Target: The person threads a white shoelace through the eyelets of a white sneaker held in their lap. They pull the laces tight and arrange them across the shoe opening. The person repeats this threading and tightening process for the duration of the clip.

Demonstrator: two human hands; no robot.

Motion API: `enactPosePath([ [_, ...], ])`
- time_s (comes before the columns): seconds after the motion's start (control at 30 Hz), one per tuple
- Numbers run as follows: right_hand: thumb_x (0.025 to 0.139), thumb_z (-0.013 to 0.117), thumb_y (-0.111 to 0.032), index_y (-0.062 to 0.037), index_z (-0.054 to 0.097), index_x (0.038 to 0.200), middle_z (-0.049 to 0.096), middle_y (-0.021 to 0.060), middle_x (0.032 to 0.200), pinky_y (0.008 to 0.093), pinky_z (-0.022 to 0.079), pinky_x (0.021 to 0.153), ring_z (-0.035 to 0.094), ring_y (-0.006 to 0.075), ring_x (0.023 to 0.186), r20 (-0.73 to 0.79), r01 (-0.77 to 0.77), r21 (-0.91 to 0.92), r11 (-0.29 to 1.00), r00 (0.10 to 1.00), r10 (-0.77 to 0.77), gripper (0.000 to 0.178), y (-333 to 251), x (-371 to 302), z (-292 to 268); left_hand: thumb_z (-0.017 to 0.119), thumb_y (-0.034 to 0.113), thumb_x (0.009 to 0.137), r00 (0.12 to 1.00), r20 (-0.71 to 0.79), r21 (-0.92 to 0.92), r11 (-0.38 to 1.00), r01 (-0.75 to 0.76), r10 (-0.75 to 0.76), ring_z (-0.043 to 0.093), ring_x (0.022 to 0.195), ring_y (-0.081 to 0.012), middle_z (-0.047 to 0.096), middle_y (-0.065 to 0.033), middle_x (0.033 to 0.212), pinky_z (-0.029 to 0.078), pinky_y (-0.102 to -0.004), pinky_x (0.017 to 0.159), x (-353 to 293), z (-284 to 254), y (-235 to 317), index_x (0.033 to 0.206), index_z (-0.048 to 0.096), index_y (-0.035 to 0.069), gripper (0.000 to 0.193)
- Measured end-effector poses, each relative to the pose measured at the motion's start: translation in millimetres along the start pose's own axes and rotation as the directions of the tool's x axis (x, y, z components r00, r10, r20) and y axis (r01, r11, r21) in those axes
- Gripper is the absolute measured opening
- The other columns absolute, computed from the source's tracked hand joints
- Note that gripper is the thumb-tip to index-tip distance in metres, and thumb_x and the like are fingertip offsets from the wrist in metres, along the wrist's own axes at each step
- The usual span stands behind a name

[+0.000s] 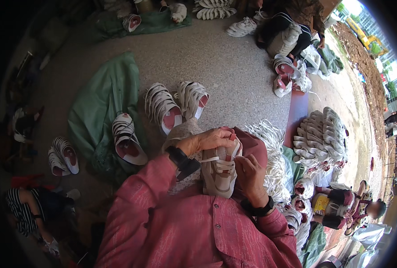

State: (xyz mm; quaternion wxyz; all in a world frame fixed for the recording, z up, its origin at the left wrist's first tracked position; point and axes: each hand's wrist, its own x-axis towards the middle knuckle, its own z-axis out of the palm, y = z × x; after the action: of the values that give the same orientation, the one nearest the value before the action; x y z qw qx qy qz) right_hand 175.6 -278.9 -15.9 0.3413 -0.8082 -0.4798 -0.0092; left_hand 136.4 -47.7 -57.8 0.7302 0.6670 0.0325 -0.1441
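Head view: left hand (pixel 208 140) arches over shoe (pixel 222 172), right hand (pixel 251 173) curled alongside.

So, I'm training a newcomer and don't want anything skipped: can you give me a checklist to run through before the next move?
1. Left hand on the shoe: ok, it holds the ankle end.
2. Toe pointing toward the shirt: ok.
3. Right hand pinching a lace: cannot tell; the fingers hide what is between them.
4. No lace end sticking out: not ok, a white one juts from the shoe's left side.
5. Loose laces near the right hand: ok, a white heap lies beside the right knee.
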Motion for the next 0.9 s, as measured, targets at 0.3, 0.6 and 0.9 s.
enactPosePath([
  [0.3, 0.088, 0.065, -0.011, -0.0090, 0.065, 0.091, 0.056, 0.0087, 0.084, 0.0426, 0.050, 0.059, 0.063, 0.0298, 0.068, 0.205, 0.100, -0.243, 0.965, 0.977, -0.049, 0.003, -11.1, 8.3, -0.7, 0.064, 0.037, 0.095, 0.999, 0.019, 0.029, 0.999, -0.031, 0.030, 0.053, 0.102, -0.0100, 0.056, 0.0009, 0.112, 0.044, -0.0263, 0.084, 1.1, -3.2, -5.2, 0.114, 0.065, 0.003, 0.039],
  [0.6, 0.089, 0.064, 0.000, -0.0022, 0.071, 0.102, 0.061, 0.0088, 0.095, 0.0332, 0.054, 0.072, 0.066, 0.0245, 0.079, 0.301, -0.131, 0.519, 0.844, 0.953, -0.037, 0.015, 24.2, 23.5, -4.6, 0.063, 0.041, 0.095, 0.999, 0.031, 0.045, 0.999, -0.030, 0.028, 0.051, 0.110, -0.0142, 0.057, -0.0028, 0.111, 0.040, -0.0297, 0.098, -5.2, -0.4, 8.2, 0.109, 0.066, 0.002, 0.041],
  [0.9, 0.090, 0.067, 0.000, -0.0021, 0.070, 0.109, 0.064, 0.0058, 0.095, 0.0297, 0.052, 0.071, 0.062, 0.0165, 0.079, 0.279, -0.218, 0.368, 0.904, 0.953, 0.116, 0.019, 14.4, 18.4, -0.4, 0.060, 0.040, 0.098, 0.987, -0.010, 0.205, 0.966, -0.156, 0.162, 0.054, 0.109, -0.0160, 0.058, -0.0035, 0.111, 0.042, -0.0308, 0.098, -5.9, -0.8, 8.0, 0.108, 0.066, 0.000, 0.042],
])
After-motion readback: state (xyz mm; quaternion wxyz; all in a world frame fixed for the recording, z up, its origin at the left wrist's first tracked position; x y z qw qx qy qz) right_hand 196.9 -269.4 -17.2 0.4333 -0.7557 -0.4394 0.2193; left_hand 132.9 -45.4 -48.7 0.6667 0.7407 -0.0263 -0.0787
